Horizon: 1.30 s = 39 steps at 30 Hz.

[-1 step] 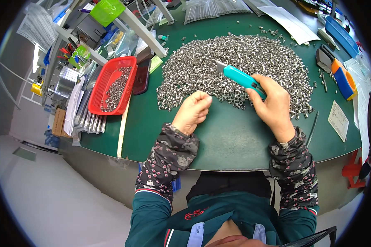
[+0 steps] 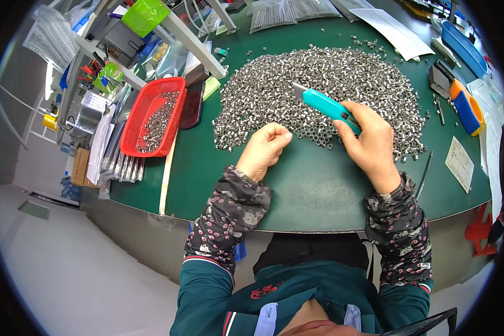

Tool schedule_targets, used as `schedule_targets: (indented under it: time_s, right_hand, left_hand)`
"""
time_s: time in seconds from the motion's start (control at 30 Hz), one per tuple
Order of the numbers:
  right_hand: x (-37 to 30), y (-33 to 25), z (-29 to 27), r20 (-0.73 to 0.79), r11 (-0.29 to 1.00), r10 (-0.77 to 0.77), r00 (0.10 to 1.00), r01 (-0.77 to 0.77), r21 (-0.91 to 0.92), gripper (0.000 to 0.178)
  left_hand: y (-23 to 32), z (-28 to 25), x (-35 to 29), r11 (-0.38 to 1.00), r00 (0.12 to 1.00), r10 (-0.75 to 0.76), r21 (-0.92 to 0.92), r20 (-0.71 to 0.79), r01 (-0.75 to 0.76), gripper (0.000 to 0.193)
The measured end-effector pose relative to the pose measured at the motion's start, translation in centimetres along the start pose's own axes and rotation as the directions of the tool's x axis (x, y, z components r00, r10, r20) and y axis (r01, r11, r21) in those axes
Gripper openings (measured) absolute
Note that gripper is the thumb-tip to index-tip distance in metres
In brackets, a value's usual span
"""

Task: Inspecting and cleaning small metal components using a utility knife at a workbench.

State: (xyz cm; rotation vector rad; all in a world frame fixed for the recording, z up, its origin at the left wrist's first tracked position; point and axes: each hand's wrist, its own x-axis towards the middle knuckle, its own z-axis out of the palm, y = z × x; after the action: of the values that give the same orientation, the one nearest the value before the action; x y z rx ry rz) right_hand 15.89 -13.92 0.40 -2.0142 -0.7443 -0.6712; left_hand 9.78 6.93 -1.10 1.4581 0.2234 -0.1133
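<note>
A wide heap of small metal rings (image 2: 313, 73) spreads over the green table. In my right hand (image 2: 369, 143) is a turquoise utility knife (image 2: 325, 103), its blade extended and pointing to the far left above the heap. My thumb and fingers wrap round its near end. My left hand (image 2: 265, 150) is closed at the heap's near edge, thumb pressed against the curled fingers. Whatever it may hold is hidden. A gap separates the knife blade from my left hand.
On the left stands a red basket (image 2: 130, 131) with more rings, beside a dark phone (image 2: 193, 105). A thin rod (image 2: 424, 176) and a paper label (image 2: 459, 164) lie to the right, near an orange and blue tool (image 2: 468, 109). A blue tray (image 2: 463, 50) sits far right.
My left hand has shifted very slightly to the right, its thumb tip a little lower. The right hand and the utility knife have barely moved.
</note>
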Motion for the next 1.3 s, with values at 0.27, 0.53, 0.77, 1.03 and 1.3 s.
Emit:
schedule_targets:
  time_s: [0.27,0.53,0.77,1.03,1.3]
  right_hand:
    - [-0.1,-0.1,0.0,0.036,1.000,-0.013,0.999,0.014,-0.003,0.023]
    - [-0.3,-0.4,0.1,0.059,0.999,-0.033,0.998,0.033,-0.002,0.024]
    - [-0.9,-0.5,0.6,0.175,0.997,-0.069,0.982,0.072,-0.009,0.024]
    - [-1.4,-1.4,1.3,0.417,0.997,-0.036,0.908,0.004,0.077,0.022]
    - [-2.0,-2.2,1.5,0.560,0.991,-0.024,0.828,-0.052,0.120,0.025]
  left_hand:
    - [-0.7,2.6,1.8,0.455,0.914,0.399,0.880,-0.069,-0.132,0.008]
    - [-0.9,0.8,1.5,0.581,0.858,0.514,0.741,-0.013,-0.337,0.009]
    - [0.3,-3.0,-2.0,0.909,0.983,0.180,-0.373,-0.045,-0.184,0.004]
    - [-1.6,-4.4,-2.6,0.877,0.955,0.260,-0.380,-0.140,-0.294,0.012]
    - [-2.1,-3.7,-2.9,0.876,0.967,0.252,-0.415,-0.045,-0.248,0.011]
